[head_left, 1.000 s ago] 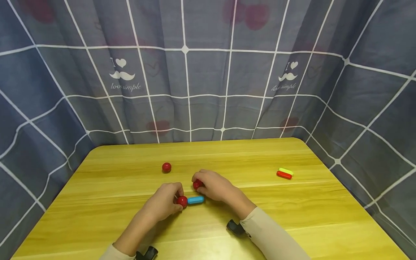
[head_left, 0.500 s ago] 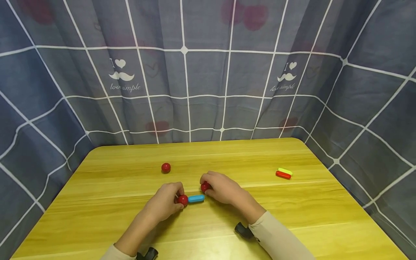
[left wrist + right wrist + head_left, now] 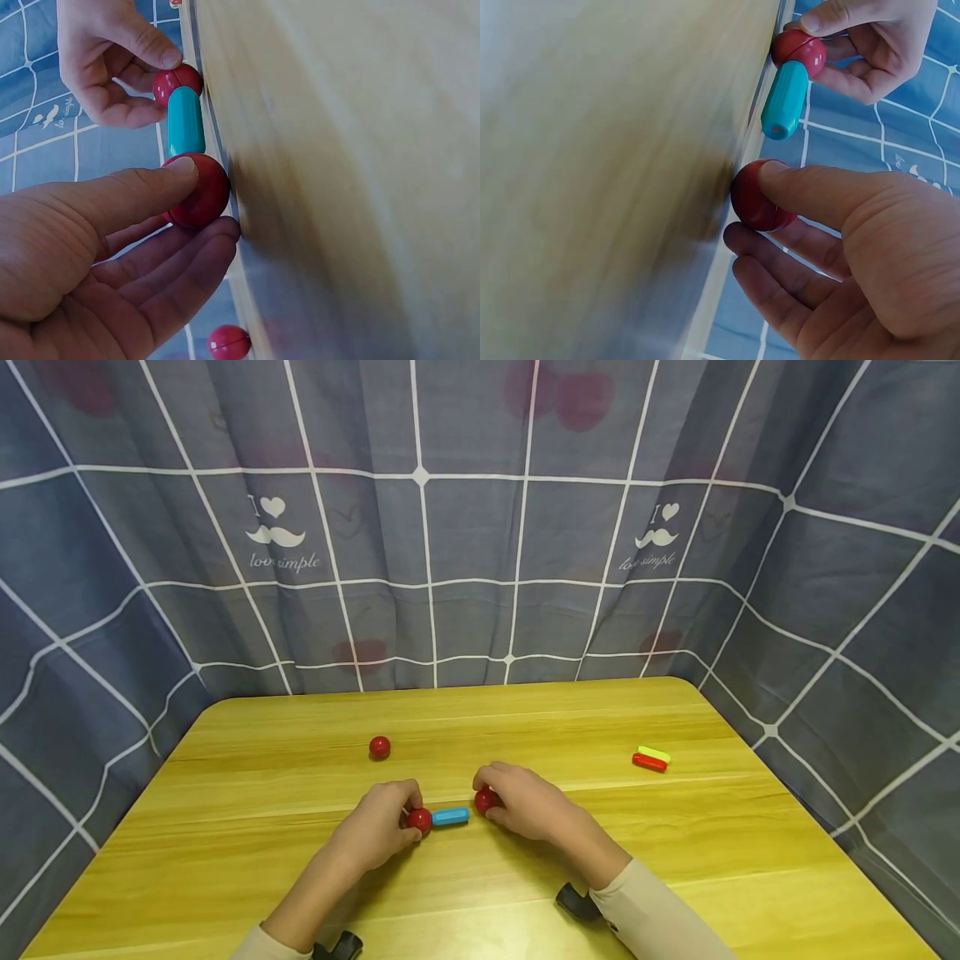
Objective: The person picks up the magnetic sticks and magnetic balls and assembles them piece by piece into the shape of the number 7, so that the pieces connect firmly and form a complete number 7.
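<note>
Left hand [image 3: 378, 825]: fingers and thumb clamped on a red ball [image 3: 421, 821], the thumb pressing its near side in the left wrist view. The ball sits at the middle of the worktop [image 3: 187, 860], toward the person's side.

A faceted blue rod [image 3: 450, 817] touches this ball at one end and points toward the right hand [image 3: 525, 802]. Its other end is free; the right wrist view shows a small round mark at the centre of that end face. Whether the rod is fixed to the ball or merely abuts it cannot be determined.

Right hand: fingers and thumb clamped on a second red ball [image 3: 486, 801], just beyond the rod's free end. A narrow gap separates the two in the head and right wrist views. A seam line is visible on this ball in the left wrist view.

A third red ball [image 3: 379, 747] lies farther back on the worktop, left of centre, apart from both hands. Well to the right, a red rod [image 3: 649, 762] and a yellow-green rod [image 3: 654, 754] lie side by side, the red one nearer the person.

The worktop has a yellow wood-grain surface with rounded far corners. A grey-blue curtain [image 3: 472, 543] with white grid lines surrounds it at back and sides. Both forearms wear beige sleeves [image 3: 660, 910].
</note>
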Available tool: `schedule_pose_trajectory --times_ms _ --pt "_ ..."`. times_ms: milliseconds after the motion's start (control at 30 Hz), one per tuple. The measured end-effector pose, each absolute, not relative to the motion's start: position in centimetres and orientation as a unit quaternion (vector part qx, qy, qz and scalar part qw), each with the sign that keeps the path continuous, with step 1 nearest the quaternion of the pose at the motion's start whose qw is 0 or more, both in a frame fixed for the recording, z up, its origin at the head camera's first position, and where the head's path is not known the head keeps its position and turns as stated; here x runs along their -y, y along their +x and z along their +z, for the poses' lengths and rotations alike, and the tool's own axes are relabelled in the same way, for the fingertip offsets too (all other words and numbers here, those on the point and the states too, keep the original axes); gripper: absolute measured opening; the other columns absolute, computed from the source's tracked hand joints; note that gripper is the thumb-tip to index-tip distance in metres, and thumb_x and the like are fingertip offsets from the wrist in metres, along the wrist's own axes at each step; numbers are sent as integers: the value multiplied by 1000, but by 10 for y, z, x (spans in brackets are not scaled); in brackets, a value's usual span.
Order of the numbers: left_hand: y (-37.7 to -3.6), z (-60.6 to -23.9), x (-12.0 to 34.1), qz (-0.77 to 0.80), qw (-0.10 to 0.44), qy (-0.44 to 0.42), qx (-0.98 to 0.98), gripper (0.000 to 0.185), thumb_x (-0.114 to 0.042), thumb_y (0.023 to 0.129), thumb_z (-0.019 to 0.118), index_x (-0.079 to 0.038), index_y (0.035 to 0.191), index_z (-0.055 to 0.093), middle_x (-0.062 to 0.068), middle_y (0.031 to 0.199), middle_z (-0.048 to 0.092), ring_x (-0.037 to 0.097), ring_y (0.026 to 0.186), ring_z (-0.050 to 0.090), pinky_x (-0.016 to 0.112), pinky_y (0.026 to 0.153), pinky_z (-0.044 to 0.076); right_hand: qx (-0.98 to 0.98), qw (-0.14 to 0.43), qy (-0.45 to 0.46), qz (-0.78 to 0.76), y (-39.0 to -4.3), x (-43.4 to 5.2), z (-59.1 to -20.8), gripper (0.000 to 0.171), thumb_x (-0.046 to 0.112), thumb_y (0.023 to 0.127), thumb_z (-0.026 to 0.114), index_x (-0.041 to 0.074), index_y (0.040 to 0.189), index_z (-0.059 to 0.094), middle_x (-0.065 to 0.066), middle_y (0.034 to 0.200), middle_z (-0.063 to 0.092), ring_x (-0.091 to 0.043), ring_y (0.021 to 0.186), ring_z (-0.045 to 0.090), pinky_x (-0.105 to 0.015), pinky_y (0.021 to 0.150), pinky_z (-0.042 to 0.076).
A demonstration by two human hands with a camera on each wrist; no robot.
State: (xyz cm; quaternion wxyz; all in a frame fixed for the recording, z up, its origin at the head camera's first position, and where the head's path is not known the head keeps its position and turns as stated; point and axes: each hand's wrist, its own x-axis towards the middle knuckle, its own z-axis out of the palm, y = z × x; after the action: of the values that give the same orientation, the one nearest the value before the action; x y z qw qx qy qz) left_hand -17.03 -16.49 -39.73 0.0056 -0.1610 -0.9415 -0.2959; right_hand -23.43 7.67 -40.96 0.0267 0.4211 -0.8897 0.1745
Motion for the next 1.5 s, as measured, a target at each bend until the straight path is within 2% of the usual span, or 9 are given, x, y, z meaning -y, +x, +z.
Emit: schedule_pose_trajectory --times_ms 300,967,1333,1500 --pt "-170 -398 165 -294 6 -165 942 29 3 73 82 -8 84 58 -2 77 57 14 71 52 28 61 46 889 14 420 181 -226 -82 -411 25 14 83 78 15 99 59 8 93 57 -6 81 52 -22 73 47" --pt "-172 -399 161 -293 6 -164 942 29 0 73 83 -10 84 58 -3 77 57 12 71 54 27 62 48 876 15 437 205 -222 -80 -410 24 16 84 78 15 99 60 8 93 58 -5 81 54 -19 71 47" --pt "-171 -399 161 -294 8 -170 940 29 2 72 83 -8 84 59 -3 78 58 13 73 56 27 62 48 877 3 430 214 -221 -83 -410 25 13 83 78 15 100 60 8 93 59 -4 81 55 -21 73 48" --pt "-171 -398 161 -293 6 -169 941 29 3 73 82 -8 85 59 -2 79 58 12 73 56 28 62 48 884 9 420 204 -222 -90 -408 30 9 80 77 13 106 62 5 99 62 -11 86 60 -26 78 50"
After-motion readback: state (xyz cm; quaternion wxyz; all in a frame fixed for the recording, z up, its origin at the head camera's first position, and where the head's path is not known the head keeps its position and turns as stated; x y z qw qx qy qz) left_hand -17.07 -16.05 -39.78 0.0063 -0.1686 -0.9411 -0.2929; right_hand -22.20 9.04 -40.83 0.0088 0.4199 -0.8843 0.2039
